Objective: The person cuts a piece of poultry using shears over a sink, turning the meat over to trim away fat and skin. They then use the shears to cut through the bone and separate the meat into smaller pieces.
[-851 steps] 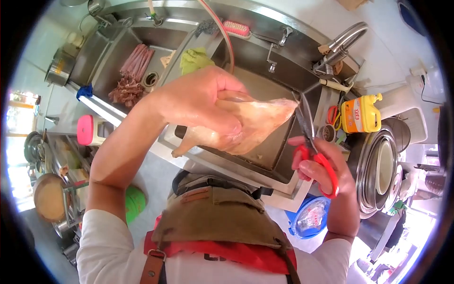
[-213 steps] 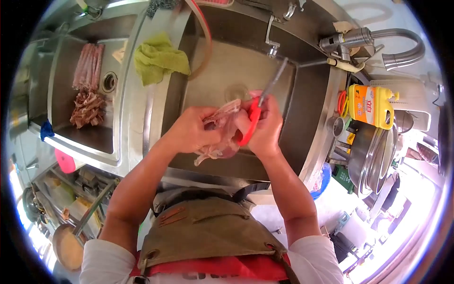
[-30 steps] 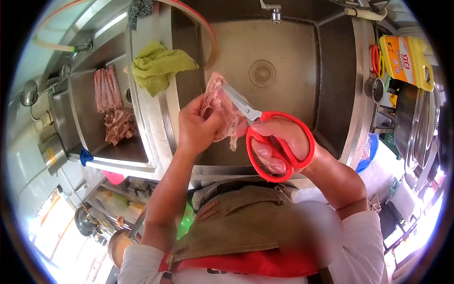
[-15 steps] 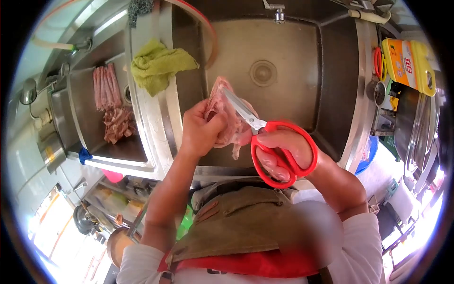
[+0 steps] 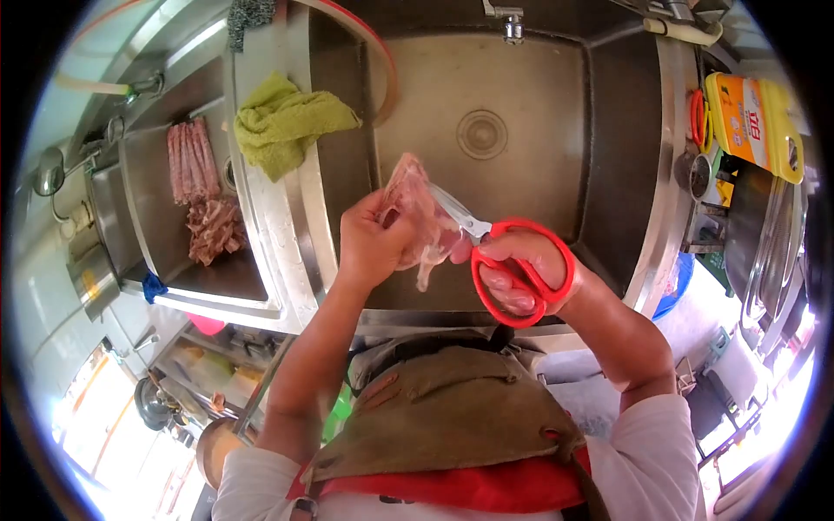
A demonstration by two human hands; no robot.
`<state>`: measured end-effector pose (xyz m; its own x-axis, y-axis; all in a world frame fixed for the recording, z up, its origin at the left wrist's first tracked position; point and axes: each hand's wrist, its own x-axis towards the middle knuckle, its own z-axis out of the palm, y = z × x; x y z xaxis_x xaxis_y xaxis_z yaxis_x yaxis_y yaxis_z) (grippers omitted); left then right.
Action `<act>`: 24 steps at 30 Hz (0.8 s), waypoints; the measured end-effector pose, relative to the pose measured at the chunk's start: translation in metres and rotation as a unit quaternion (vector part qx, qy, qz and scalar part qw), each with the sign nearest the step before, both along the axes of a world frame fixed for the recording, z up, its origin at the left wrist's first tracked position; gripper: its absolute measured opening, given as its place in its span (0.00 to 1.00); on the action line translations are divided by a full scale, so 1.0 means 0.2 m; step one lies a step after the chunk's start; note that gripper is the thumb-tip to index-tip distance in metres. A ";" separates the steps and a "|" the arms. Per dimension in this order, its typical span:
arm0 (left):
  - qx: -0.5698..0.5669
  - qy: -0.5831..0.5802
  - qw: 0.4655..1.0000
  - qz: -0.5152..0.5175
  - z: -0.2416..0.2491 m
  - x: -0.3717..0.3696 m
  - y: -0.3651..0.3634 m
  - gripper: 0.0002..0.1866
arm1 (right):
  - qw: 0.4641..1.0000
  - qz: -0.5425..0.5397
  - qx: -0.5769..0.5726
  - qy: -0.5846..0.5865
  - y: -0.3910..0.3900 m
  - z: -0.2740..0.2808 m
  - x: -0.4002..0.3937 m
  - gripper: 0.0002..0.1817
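Observation:
Over the near part of the large sink, my left hand (image 5: pixel 373 239) pinches a pale pink piece of raw meat (image 5: pixel 421 221), which hangs down past the fingers. My right hand (image 5: pixel 530 269) is closed through the red handles of a pair of scissors (image 5: pixel 469 224). The blades point up and left, at the right side of the meat; their tips lie against it or just behind it, and I cannot tell whether they are cutting.
The large sink (image 5: pixel 530 104) has a drain and a faucet (image 5: pixel 513 30). A green cloth (image 5: pixel 282 126) lies on the left divider. Long meat strips (image 5: pixel 193 161) and a meat pile (image 5: pixel 215 230) lie in the left sink. A yellow jug (image 5: pixel 756 122) stands at the right.
The scissors and my right hand have shifted slightly up and right, and the blades look closer together. The meat's top has dropped slightly. My left hand keeps its grip.

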<state>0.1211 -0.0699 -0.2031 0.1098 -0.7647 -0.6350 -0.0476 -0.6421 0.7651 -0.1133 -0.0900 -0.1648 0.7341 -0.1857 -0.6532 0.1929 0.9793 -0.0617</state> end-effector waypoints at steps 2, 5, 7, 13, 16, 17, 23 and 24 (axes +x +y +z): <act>0.002 0.002 1.000 0.006 -0.12 0.01 0.01 0.10 | 0.998 0.012 0.054 0.022 0.01 -0.12 -0.05 0.17; 0.046 0.006 0.999 -0.008 -0.47 0.02 0.00 0.12 | 0.983 0.071 -0.070 0.156 -0.04 -0.45 -0.11 0.18; 0.140 0.034 0.989 -0.019 -0.77 0.00 -0.04 0.14 | 0.937 0.114 -0.147 0.295 -0.08 -0.70 -0.14 0.18; 0.157 -0.239 0.904 -0.318 -1.47 0.05 -0.05 0.17 | 0.876 0.037 -0.246 0.414 0.04 -1.32 -0.25 0.12; 0.315 -0.078 0.936 -0.139 -1.30 0.08 -0.31 0.16 | 0.633 0.185 -0.502 0.559 0.22 -1.51 -0.24 0.14; 0.324 -0.061 0.935 -0.129 -1.25 0.05 -0.34 0.16 | 0.642 0.214 -0.494 0.546 0.23 -1.51 -0.22 0.15; 0.034 -0.188 0.936 -0.295 -1.35 -0.13 -0.05 0.23 | 0.755 0.066 -0.397 0.518 0.24 -1.57 -0.14 0.16; 0.063 -0.113 0.964 -0.233 -1.40 -0.10 0.01 0.25 | 0.775 0.040 -0.384 0.501 0.17 -1.50 -0.10 0.16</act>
